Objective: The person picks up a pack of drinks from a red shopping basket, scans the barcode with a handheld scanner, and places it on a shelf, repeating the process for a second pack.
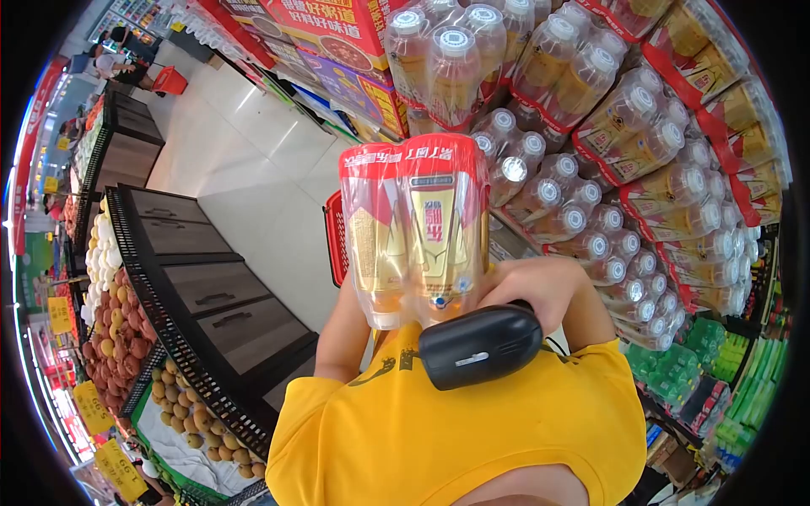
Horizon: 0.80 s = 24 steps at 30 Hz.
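Observation:
In front of my chest is a shrink-wrapped pack of drink bottles (436, 223), yellow and red, its caps toward my body. My left forearm (342, 333) reaches up behind the pack and bears it; the fingers of that hand are hidden. My right hand (540, 291) is closed around a black handheld barcode scanner (481, 346), close to the lower right of the pack. The scanner overlaps the pack's lower edge in the view.
To the right, bottle packs (633, 152) of the same kind are stacked, with green bottles (671, 371) below. Boxed goods (325, 38) stand ahead. A red basket (336, 236) shows behind the pack. Produce bins (207, 261) line the left; people (126, 55) stand far down the aisle.

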Available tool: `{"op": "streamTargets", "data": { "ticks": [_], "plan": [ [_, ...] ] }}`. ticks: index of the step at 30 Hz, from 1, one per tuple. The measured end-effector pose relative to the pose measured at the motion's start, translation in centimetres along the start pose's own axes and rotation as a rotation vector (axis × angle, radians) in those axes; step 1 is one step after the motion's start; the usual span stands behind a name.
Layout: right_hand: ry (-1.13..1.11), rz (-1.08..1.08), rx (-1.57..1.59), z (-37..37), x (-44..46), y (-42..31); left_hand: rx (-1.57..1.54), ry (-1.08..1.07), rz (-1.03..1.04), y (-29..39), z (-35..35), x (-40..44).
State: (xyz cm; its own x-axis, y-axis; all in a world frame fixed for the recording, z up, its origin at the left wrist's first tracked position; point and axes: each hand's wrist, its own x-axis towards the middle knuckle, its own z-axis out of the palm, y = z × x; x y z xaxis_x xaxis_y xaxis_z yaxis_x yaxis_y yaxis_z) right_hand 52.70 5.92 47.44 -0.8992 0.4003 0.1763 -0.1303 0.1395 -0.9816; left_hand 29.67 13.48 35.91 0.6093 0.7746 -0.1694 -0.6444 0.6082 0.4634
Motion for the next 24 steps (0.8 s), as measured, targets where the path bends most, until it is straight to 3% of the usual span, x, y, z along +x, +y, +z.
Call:
{"op": "streamTargets", "data": {
  "ticks": [3,6,9,10,13,14,15,17,20,23,24],
  "plan": [
    [-0.008,-0.044,-0.053,0.2,0.5,-0.3,0.025,-0.047,0.036,0.7,0.8,0.6],
    [-0.073,0.114,-0.193,-0.3,-0.4,-2.1,0.052,-0.092,0.061,1.0,1.6,1.5],
    [0.180,0.007,-0.265,-0.4,-2.5,-4.0,0.061,-0.137,0.090,1.4,2.2,2.4],
    [0.266,-0.055,-0.200,-0.4,-3.5,-3.7,0.062,-0.149,0.098,1.5,2.4,2.7],
    [0.738,0.068,-0.066,2.4,-5.7,-5.0,0.074,-0.174,0.117,1.4,2.4,3.5],
    [0.811,0.003,0.232,3.0,-4.8,-4.7,0.070,-0.176,0.118,1.5,2.4,3.7],
    [0.789,0.124,0.421,2.8,-5.5,-5.2,0.062,-0.174,0.117,1.8,2.6,3.7],
    [0.833,0.118,0.541,3.0,-5.1,-5.4,0.000,-0.132,0.092,2.4,4.4,2.9],
    [0.799,0.173,0.612,2.9,-5.2,-6.1,0.059,-0.034,0.111,2.4,6.3,1.7],
    [0.895,0.241,0.527,2.9,-4.7,-7.2,0.230,-0.213,-0.050,3.3,5.3,1.3],
    [0.878,0.212,0.519,2.6,-4.5,-7.0,0.226,-0.112,-0.128,3.2,7.1,0.8]
  ]
}}
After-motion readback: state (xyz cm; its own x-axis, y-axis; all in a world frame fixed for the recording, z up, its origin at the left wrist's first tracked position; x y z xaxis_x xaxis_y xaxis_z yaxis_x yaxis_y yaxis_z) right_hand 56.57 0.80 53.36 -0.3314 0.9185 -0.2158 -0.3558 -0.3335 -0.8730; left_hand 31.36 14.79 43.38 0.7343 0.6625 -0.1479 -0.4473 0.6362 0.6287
